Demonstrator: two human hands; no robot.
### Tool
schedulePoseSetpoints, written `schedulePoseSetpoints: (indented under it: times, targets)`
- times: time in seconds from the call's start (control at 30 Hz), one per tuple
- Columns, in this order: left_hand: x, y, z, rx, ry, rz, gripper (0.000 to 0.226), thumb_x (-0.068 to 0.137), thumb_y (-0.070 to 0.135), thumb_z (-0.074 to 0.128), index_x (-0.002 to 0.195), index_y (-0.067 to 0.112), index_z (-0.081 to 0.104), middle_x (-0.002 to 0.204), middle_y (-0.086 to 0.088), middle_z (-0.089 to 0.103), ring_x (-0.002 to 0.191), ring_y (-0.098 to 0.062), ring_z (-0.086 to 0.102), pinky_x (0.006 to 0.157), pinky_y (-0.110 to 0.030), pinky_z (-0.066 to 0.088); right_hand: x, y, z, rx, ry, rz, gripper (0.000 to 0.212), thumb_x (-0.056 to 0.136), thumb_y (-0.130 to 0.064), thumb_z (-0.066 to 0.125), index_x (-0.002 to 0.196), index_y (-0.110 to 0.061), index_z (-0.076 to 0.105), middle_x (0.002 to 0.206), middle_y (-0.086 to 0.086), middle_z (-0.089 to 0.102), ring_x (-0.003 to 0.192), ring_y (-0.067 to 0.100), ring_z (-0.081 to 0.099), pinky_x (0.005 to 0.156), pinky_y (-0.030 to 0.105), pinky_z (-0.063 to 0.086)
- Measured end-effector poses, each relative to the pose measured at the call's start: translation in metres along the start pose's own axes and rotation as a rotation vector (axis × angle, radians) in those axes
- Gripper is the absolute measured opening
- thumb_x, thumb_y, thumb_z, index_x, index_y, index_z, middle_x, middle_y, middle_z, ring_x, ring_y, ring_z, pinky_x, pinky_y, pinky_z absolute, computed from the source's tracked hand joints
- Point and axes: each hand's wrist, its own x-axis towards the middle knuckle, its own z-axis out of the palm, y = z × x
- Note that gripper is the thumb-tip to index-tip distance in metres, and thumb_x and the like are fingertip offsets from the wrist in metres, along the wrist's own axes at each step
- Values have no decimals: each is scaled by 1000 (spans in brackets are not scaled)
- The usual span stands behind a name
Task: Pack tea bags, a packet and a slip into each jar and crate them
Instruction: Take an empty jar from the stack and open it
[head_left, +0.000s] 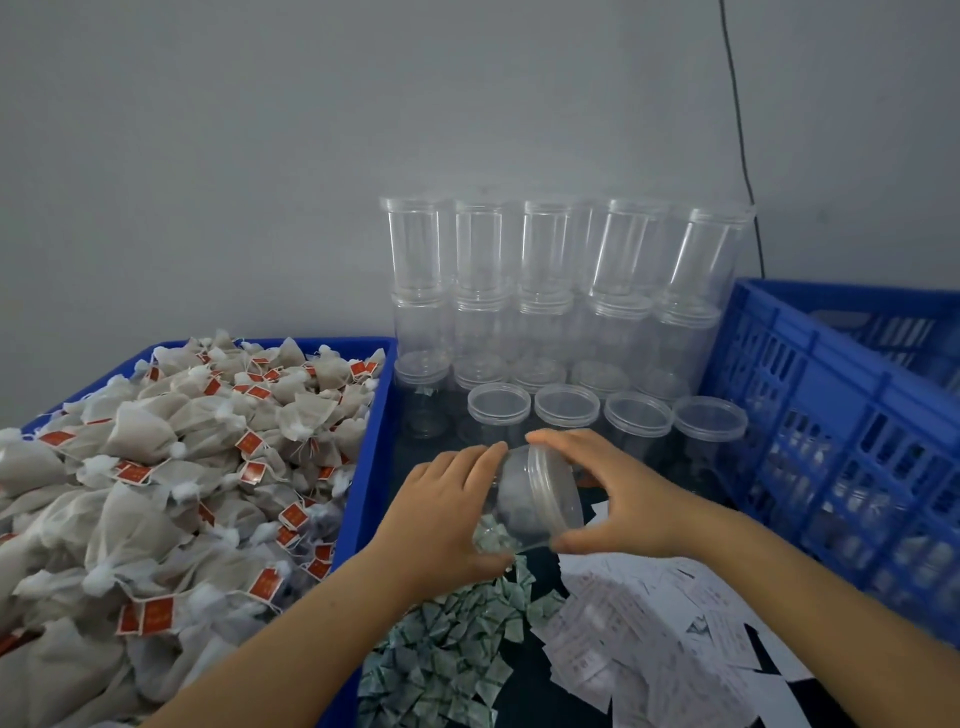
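Near the counter's middle, the left hand (441, 514) is gripping the tilted jar (524, 499) while the right hand (618, 499) is curling round its lid (553, 486); light, slick, rigid plastic, best held round the body.

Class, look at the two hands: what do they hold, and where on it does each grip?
A clear jar tipped on its side: left hand round its body, right hand on its lid.

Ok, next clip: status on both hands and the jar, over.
Left hand grips jar body; right hand on its lid. Jar tilted over packets, contents unclear. Crate at right, path unobstructed.
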Motion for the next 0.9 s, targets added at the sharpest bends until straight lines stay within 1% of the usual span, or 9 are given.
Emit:
schedulePoseSetpoints:
  times: [0.1, 0.23, 0.33, 0.4, 0.47, 0.57, 0.63, 0.73, 0.9]
  targets:
    - [1, -2, 4, -12, 6, 27, 105, 71, 68, 59, 151, 26, 6, 150, 12, 25, 134, -10, 27, 108, -26, 23, -4, 6, -6, -239, -15, -168, 91, 76, -43, 81, 132, -74, 16, 144, -44, 10, 138, -15, 13, 109, 19, 28]
    - [1, -3, 6, -52, -32, 36, 107, 69, 69, 61, 151, 25, 8, 151, 10, 27, 134, -11, 29, 108, -28, 25, -8, 8, -2, -608, 177, -464, 93, 68, -27, 90, 141, -36, 33, 150, -2, 37, 137, 11, 29, 105, 39, 45]
    - [1, -4, 6, -65, -40, 34, 107, 68, 69, 62, 151, 26, 9, 150, 11, 28, 134, -11, 29, 108, -28, 26, -8, 12, 3, -807, 163, -468, 114, 60, -32, 94, 148, -32, 21, 157, 2, 17, 144, 24, 18, 113, 40, 32]
    - [1, -4, 5, -70, -33, 14, 108, 68, 69, 63, 150, 27, 8, 149, 12, 27, 133, -10, 28, 108, -28, 25, -10, 13, 1, -630, 47, -249, 131, 65, -52, 87, 147, -52, -15, 158, -20, -25, 148, 5, -20, 117, 34, 8]
    - [0, -5, 5, -71, -17, -3, 108, 68, 67, 66, 150, 28, 8, 149, 12, 27, 134, -10, 27, 108, -28, 24, -11, 7, -4, -226, 10, 8, 126, 64, -71, 78, 136, -68, -26, 150, -38, -32, 142, -10, -23, 118, 35, 8]
    - [0, -3, -1, -24, 18, 1, 105, 69, 60, 70, 151, 24, 15, 148, 9, 30, 134, -14, 29, 109, -30, 23, -4, -5, -12, 395, 111, 382, 118, 55, -81, 66, 151, -53, 3, 161, -4, 27, 139, 20, 42, 112, 43, 41]
    - [1, -1, -6, 110, 69, 60, 102, 64, 52, 79, 147, 17, 31, 143, 0, 43, 130, -22, 42, 107, -37, 31, -1, -3, -14, 732, 64, 621, 109, 50, -79, 63, 144, -29, 39, 123, 11, 68, 108, 29, 68, 91, 44, 58]
    - [3, 1, -7, 294, 218, 161, 95, 53, 38, 88, 135, 13, 47, 129, -8, 58, 118, -29, 56, 101, -46, 41, -3, -1, -8, 1069, -86, 801, 97, 57, -81, 59, 116, -4, 55, 105, 29, 71, 100, 43, 70, 78, 45, 62]
    - [5, 3, -3, 453, 330, 289, 83, 64, 22, 80, 137, 18, 40, 132, -8, 57, 122, -27, 52, 107, -46, 34, -6, 3, 9, 1244, -240, 835, 121, 59, -86, 52, 132, 10, 51, 121, 38, 61, 104, 44, 68, 67, 39, 63]
